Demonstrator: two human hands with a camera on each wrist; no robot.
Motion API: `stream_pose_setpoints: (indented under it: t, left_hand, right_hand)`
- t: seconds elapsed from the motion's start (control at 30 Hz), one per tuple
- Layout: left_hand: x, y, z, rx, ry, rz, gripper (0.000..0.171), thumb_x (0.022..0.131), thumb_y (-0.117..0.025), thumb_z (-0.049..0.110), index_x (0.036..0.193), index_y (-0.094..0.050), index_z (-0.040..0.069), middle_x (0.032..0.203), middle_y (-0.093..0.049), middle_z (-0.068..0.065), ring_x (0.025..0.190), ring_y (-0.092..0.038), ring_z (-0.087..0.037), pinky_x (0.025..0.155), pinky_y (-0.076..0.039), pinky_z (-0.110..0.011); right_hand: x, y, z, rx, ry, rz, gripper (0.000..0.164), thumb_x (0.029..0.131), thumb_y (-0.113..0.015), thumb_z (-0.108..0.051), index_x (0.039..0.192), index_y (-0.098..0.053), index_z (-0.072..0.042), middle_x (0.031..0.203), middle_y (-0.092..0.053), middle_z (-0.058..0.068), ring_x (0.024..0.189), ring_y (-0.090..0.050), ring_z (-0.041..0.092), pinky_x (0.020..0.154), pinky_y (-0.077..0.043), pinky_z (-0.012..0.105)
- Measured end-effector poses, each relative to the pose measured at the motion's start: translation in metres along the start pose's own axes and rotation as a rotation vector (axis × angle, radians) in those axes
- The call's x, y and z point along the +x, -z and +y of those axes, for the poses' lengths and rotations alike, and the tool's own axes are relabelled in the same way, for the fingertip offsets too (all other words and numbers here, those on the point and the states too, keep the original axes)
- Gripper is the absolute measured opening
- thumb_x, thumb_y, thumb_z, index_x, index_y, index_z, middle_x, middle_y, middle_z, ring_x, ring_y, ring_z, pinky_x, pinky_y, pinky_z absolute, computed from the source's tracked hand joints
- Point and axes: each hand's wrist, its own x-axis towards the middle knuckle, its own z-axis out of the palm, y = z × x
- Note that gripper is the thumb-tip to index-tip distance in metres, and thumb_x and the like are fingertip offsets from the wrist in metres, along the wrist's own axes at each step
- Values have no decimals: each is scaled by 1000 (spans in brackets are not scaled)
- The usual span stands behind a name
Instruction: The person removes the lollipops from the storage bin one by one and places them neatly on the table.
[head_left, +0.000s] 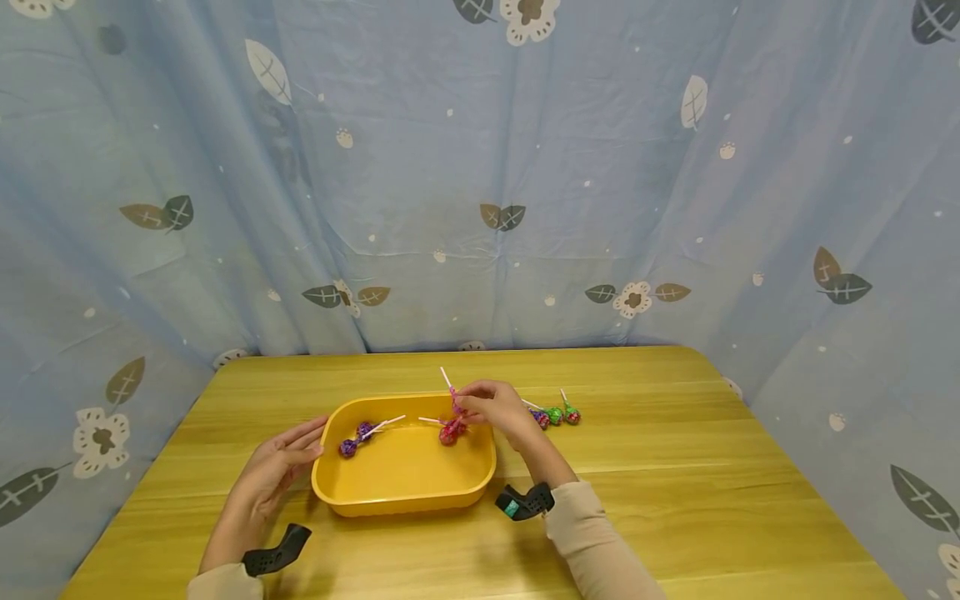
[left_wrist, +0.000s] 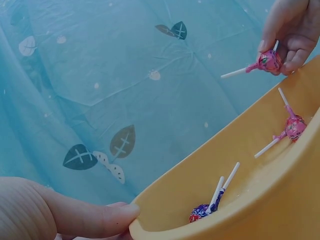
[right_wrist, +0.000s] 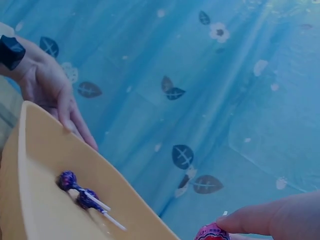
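A yellow tray [head_left: 405, 505] stands on the table. My left hand [head_left: 273, 467] touches its left end from outside, fingers extended along the wall and thumb tip at the rim. Above the tray's far right part, my right hand [head_left: 491, 408] pinches a pink-wrapped lollipop [left_wrist: 270, 61] by its round head, the white stick pointing away. Inside the tray, two purple lollipops [right_wrist: 86, 198] lie toward the left. Pink lollipops [left_wrist: 295, 127] with two white sticks lie close together at the right, beneath my right hand.
Just right of the tray, a purple lollipop [head_left: 540, 419] and two green ones [head_left: 555, 415] lie in a group, partly behind my right hand. The wooden table [head_left: 675, 500] reaches back to a blue patterned curtain [head_left: 420, 208].
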Motion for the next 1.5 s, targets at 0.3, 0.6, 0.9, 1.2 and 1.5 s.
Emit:
stream_pose_setpoints:
  t: [0.3,0.6,0.9,1.2,1.5]
  left_hand:
    - [-1,0,0,7,-17,6,66,94,-59,1,150,-24,-6,146,-39,-10,108,-58,0,94,-47,-27]
    - [0,-2,0,-4,-9,11,65,95,-58,0,150,-24,-6,147,-36,-11,110,-58,-1,96,-46,-29]
    - [-1,-3,-1,7,13,28,65,95,-59,2,151,-25,-4,149,-32,-14,104,-58,3,93,-49,-26]
    - [-2,-3,-1,7,3,24,66,95,-58,2,150,-24,-5,147,-37,-11,104,-59,3,92,-49,-26]
    - [0,-3,0,19,4,27,65,95,-58,3,150,-24,-5,147,-36,-11,105,-58,2,92,-49,-25]
  right_hand:
    - [-12,14,5,-4,-6,77,25,94,-65,-14,110,-67,5,101,-66,14,95,-65,32,82,-56,39]
    - [-17,43,10,56,-1,206,26,93,-66,-13,112,-65,6,101,-66,17,92,-65,33,84,-55,44]
    - [-18,75,14,93,0,317,26,94,-64,-10,113,-64,8,98,-67,16,86,-63,31,89,-52,50]
    - [-25,107,20,98,-26,398,31,96,-61,-11,118,-61,9,98,-67,14,76,-63,13,89,-52,45]
    - [-32,133,28,85,-75,467,32,97,-59,-9,120,-58,12,98,-66,14,73,-64,12,86,-54,40]
